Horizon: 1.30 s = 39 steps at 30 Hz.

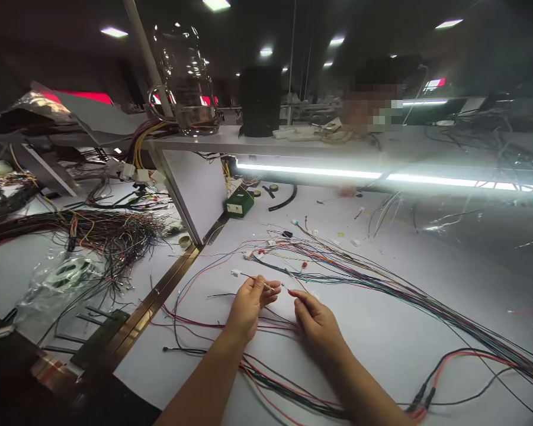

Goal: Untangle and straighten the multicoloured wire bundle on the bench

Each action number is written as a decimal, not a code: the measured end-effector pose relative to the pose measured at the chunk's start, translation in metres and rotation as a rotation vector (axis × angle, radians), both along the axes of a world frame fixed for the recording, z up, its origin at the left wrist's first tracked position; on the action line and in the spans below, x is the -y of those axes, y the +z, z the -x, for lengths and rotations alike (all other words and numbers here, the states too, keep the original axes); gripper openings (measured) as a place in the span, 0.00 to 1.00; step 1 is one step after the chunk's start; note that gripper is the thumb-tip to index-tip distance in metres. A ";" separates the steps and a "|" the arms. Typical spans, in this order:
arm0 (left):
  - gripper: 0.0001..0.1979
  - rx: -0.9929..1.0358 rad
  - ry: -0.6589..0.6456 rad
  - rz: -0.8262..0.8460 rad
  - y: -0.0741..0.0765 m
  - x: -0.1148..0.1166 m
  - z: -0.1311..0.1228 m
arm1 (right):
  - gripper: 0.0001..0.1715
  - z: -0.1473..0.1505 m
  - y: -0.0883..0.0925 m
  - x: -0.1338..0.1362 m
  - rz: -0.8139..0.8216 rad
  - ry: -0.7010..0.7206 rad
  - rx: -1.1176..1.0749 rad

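Observation:
My left hand (249,306) is closed around a thin dark wire. A small white connector (236,273) sits at that wire's end, sticking out to the left of the fingers. Facing it, my right hand (318,324) pinches a thin wire whose small metal tip (283,286) points at the left fingertips, a short gap away. Behind both hands lies a long wire bundle (364,275) with small connectors at its left end. Under my forearms runs another bundle of red and black wires (270,383).
A shelf (231,147) spans the bench, holding a glass jug (189,89) and a dark cylinder (261,100). Beneath it glows a light tube (311,170). A green box (240,202) stands by the divider (195,189). Tangled wires (128,236) cover the left table. A person is beyond the shelf.

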<state>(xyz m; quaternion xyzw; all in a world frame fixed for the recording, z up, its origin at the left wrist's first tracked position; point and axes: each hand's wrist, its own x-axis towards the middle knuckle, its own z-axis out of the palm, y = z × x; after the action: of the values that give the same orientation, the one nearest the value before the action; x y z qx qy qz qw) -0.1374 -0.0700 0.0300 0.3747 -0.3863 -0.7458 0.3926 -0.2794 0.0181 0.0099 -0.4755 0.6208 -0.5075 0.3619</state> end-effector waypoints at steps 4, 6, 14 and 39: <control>0.19 -0.007 0.028 0.007 0.001 -0.002 -0.001 | 0.24 0.001 -0.005 -0.001 -0.013 0.064 -0.117; 0.19 -0.009 0.040 0.008 0.002 -0.003 0.000 | 0.23 0.000 -0.006 -0.001 -0.001 0.068 -0.145; 0.21 0.058 0.028 0.094 0.001 -0.010 0.005 | 0.20 -0.002 -0.003 -0.004 0.043 0.027 -0.326; 0.19 0.114 -0.012 0.351 -0.017 -0.023 0.012 | 0.26 -0.011 0.001 -0.001 -0.068 0.181 0.324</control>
<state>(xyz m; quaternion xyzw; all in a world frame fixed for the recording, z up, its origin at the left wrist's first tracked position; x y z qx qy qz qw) -0.1498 -0.0471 0.0134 0.3396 -0.5344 -0.6469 0.4250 -0.2682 0.0188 0.0105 -0.4291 0.5259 -0.5213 0.5173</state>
